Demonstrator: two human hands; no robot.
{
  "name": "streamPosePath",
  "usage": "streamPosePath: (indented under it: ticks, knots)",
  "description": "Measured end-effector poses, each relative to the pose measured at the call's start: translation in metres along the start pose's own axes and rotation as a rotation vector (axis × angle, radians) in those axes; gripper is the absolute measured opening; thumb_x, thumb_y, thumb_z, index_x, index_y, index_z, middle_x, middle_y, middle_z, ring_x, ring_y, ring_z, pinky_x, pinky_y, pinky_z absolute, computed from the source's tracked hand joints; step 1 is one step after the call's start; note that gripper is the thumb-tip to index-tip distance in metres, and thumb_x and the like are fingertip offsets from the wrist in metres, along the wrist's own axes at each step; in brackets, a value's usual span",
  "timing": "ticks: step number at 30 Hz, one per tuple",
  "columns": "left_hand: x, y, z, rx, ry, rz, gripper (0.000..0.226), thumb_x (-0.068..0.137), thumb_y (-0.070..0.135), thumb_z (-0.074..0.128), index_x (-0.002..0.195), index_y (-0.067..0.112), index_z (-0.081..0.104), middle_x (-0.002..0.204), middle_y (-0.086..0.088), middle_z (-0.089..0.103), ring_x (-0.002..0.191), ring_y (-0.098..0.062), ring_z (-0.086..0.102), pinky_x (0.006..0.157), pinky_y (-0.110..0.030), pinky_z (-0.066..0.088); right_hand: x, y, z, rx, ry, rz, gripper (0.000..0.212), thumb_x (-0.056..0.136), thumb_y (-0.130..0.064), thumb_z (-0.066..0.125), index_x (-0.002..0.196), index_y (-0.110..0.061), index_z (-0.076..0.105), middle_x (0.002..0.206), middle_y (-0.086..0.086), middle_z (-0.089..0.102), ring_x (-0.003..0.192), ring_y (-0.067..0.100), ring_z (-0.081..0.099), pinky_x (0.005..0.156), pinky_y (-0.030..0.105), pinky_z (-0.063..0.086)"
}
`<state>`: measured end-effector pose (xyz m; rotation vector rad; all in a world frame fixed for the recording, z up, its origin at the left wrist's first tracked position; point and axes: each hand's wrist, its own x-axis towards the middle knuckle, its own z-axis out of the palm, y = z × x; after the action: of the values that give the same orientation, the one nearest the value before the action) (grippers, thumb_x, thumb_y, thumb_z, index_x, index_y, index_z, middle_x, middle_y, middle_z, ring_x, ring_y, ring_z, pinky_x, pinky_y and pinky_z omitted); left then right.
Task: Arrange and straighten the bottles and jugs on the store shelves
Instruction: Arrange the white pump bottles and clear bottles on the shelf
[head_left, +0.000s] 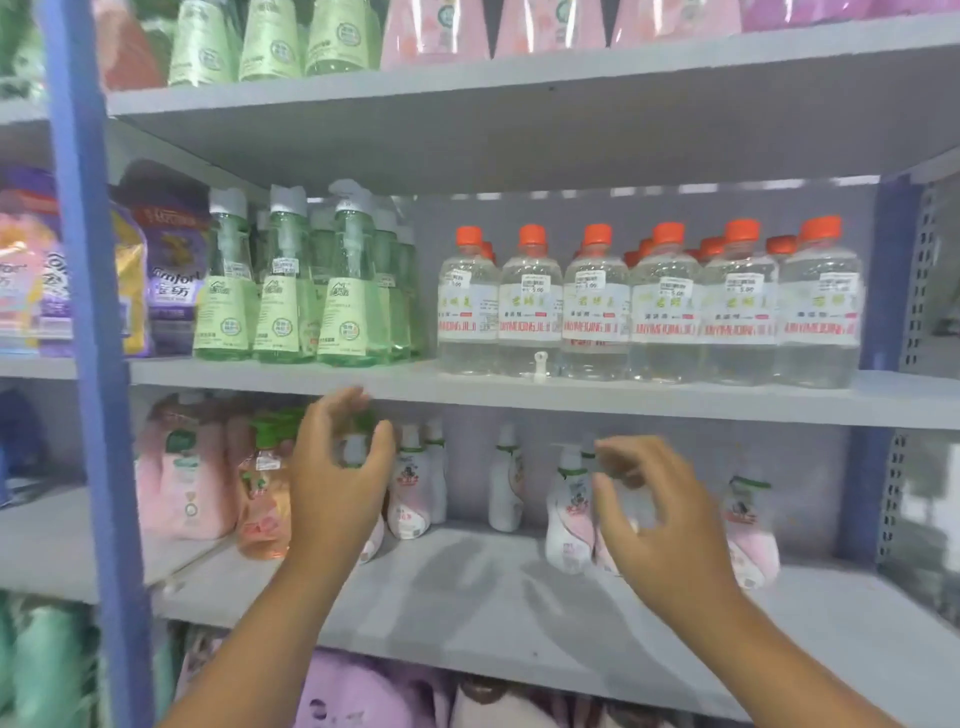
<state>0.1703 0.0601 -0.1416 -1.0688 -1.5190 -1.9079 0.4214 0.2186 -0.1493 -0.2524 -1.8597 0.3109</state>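
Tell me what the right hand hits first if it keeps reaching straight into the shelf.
Probably the white pump bottle with the pink label: the right hand, fingers loosely curled and holding nothing, hovers just in front of it. Depth is hard to judge, and the hand hides whatever stands directly behind it.

hands (337, 470): 2 | front orange-capped bottles (660, 306): 6 | front green bottles (280, 291): 3

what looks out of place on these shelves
A small white object lies on the middle shelf before the orange-capped clear bottles. Below, the white-and-pink bottles stand unevenly spaced, not in a row.
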Motion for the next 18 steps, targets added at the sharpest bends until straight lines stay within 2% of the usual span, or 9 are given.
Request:
streamPosePath:
  ticks: [3, 5, 6, 8, 10, 11, 13, 15, 18]
  knots:
    - [-0.038, -0.059, -0.025, 0.115, 0.021, -0.234, 0.028, 0.093, 0.018, 0.074, 0.115, 0.031, 0.063, 0.110, 0.026, 0.063, 0.111, -0.009, 0.064, 0.098, -0.039, 0.053, -0.036, 0.024, 0.060, 0.021, -0.181, 0.264, 0.031, 0.094, -0.028, 0.069, 0.123, -0.032, 0.062, 0.116, -0.021, 0.057, 0.111, 0.007, 0.059, 0.093, 0.026, 0.048]
    - [-0.046, -0.094, -0.036, 0.254, -0.039, -0.371, 0.036, 0.092, 0.020, 0.075, 0.125, 0.018, 0.061, 0.114, 0.013, 0.062, 0.114, -0.023, 0.063, 0.094, -0.037, 0.050, -0.035, 0.044, 0.088, 0.004, -0.198, 0.488, 0.044, 0.093, -0.021, 0.074, 0.134, -0.018, 0.059, 0.121, -0.009, 0.050, 0.119, 0.019, 0.056, 0.099, 0.034, 0.048]
    - [-0.046, -0.108, -0.039, 0.302, -0.078, -0.426, 0.047, 0.091, 0.023, 0.077, 0.132, 0.016, 0.057, 0.120, 0.008, 0.061, 0.117, -0.023, 0.061, 0.094, -0.036, 0.047, -0.032, 0.053, 0.098, -0.028, -0.182, 0.579, 0.049, 0.092, -0.022, 0.075, 0.136, -0.014, 0.056, 0.123, -0.004, 0.046, 0.122, 0.023, 0.054, 0.098, 0.035, 0.046]
    - [-0.044, -0.132, -0.041, 0.326, -0.159, -0.464, 0.066, 0.089, 0.025, 0.080, 0.146, 0.017, 0.048, 0.132, 0.005, 0.057, 0.123, -0.019, 0.055, 0.101, -0.039, 0.045, -0.028, 0.072, 0.113, -0.095, -0.139, 0.715, 0.061, 0.088, -0.027, 0.078, 0.138, -0.008, 0.050, 0.129, 0.007, 0.045, 0.126, 0.030, 0.048, 0.098, 0.038, 0.046]
    - [-0.040, -0.149, -0.035, 0.308, -0.219, -0.488, 0.073, 0.088, 0.026, 0.081, 0.151, 0.021, 0.044, 0.136, 0.011, 0.054, 0.122, -0.011, 0.052, 0.104, -0.038, 0.045, -0.027, 0.088, 0.126, -0.108, -0.109, 0.832, 0.077, 0.085, -0.033, 0.082, 0.145, -0.007, 0.041, 0.138, 0.015, 0.044, 0.127, 0.035, 0.048, 0.101, 0.043, 0.047]
    - [-0.038, -0.157, -0.030, 0.290, -0.234, -0.500, 0.070, 0.088, 0.025, 0.081, 0.148, 0.025, 0.046, 0.133, 0.021, 0.055, 0.118, -0.003, 0.053, 0.101, -0.034, 0.046, -0.027, 0.093, 0.133, -0.112, -0.099, 0.871, 0.083, 0.084, -0.036, 0.082, 0.148, -0.008, 0.037, 0.138, 0.016, 0.044, 0.126, 0.036, 0.050, 0.100, 0.045, 0.048]
    - [-0.034, -0.172, -0.021, 0.267, -0.232, -0.505, 0.060, 0.085, 0.022, 0.083, 0.132, 0.038, 0.049, 0.111, 0.042, 0.058, 0.104, 0.017, 0.055, 0.088, -0.022, 0.046, -0.029, 0.101, 0.147, -0.177, -0.118, 0.906, 0.087, 0.084, -0.044, 0.081, 0.149, -0.011, 0.034, 0.134, 0.013, 0.046, 0.123, 0.037, 0.054, 0.094, 0.046, 0.051]
    - [-0.029, -0.187, -0.015, 0.248, -0.215, -0.511, 0.058, 0.083, 0.020, 0.085, 0.123, 0.042, 0.048, 0.100, 0.038, 0.058, 0.100, 0.008, 0.059, 0.081, -0.023, 0.044, -0.031, 0.108, 0.162, -0.305, -0.155, 0.937, 0.089, 0.084, -0.054, 0.078, 0.148, -0.010, 0.034, 0.135, 0.011, 0.044, 0.123, 0.037, 0.055, 0.090, 0.045, 0.051]
    - [-0.019, -0.206, -0.013, 0.266, -0.246, -0.491, 0.053, 0.082, 0.026, 0.086, 0.121, 0.038, 0.053, 0.104, 0.024, 0.062, 0.100, -0.011, 0.062, 0.080, -0.033, 0.049, -0.028, 0.116, 0.178, -0.478, -0.122, 0.987, 0.086, 0.083, -0.063, 0.073, 0.142, -0.010, 0.041, 0.131, 0.011, 0.045, 0.120, 0.035, 0.056, 0.089, 0.044, 0.051]
